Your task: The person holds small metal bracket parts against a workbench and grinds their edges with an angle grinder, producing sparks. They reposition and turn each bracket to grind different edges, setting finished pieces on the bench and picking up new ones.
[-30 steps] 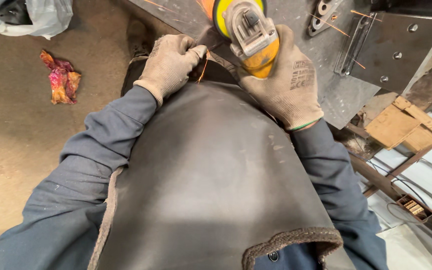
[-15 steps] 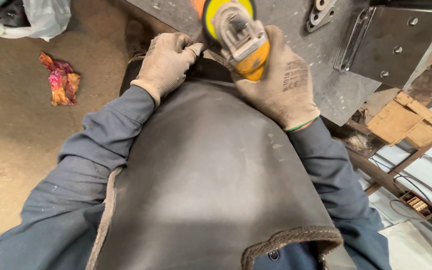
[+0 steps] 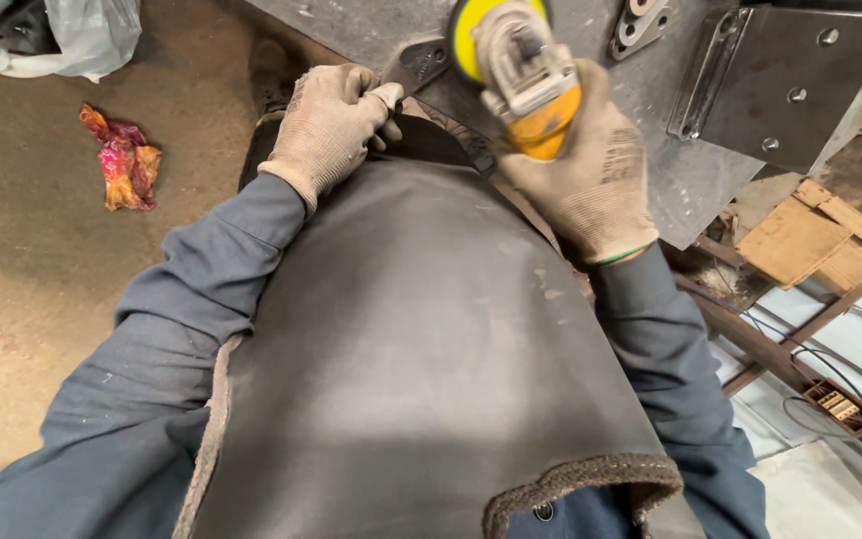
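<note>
At steel plate (image 3: pixel 371 25): right hand (image 3: pixel 586 175) grips yellow angle grinder (image 3: pixel 521 70); left hand (image 3: pixel 331 125) pinches small metal bracket (image 3: pixel 416 65).

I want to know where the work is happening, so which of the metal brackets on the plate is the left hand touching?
The small dark bracket at the plate's near edge, beside the grinder's yellow disc; the left hand's fingertips reach it. The others lie further right, untouched.
</note>
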A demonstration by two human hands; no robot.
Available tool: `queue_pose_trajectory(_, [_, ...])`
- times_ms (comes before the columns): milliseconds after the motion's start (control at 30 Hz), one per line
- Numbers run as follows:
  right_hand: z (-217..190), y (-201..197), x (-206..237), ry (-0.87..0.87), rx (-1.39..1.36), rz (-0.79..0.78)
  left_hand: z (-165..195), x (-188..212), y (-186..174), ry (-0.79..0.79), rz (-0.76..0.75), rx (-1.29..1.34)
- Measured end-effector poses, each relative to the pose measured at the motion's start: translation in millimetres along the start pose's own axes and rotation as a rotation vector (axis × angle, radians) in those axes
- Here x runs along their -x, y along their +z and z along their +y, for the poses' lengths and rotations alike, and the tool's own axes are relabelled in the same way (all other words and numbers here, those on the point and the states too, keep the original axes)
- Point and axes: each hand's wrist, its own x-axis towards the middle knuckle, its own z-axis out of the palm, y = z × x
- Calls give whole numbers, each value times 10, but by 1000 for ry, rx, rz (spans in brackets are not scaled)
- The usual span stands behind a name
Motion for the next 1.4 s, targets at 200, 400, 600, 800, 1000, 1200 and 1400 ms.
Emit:
queue_pose_trajectory(200, [-108, 109, -31, -11, 48, -54, -2, -1, -19, 6, -5, -37])
queue_pose_trajectory(400, [-21, 11, -32, 32, 49, -22, -21, -25, -20, 1, -1, 29])
queue_pose_trajectory(600, [-16, 104, 12, -4, 38, -29, -23, -22, -16, -5, -17, 2])
queue_pose_trajectory(800, [65, -33, 8, 73, -16, -18, 19, 4, 1, -35, 11, 15])
queue_pose_trajectory(1000, [35, -47, 4, 58, -87, -88, 25, 18, -9, -16, -7, 4])
queue_pose_trajectory(1200, [0, -46, 42, 90, -68, -122, 5, 4, -6, -18, -6, 14])
queue_pose_trajectory(1400, [-35, -70, 146, 102, -51, -97, -14, -8, -3, -11, -6, 22])
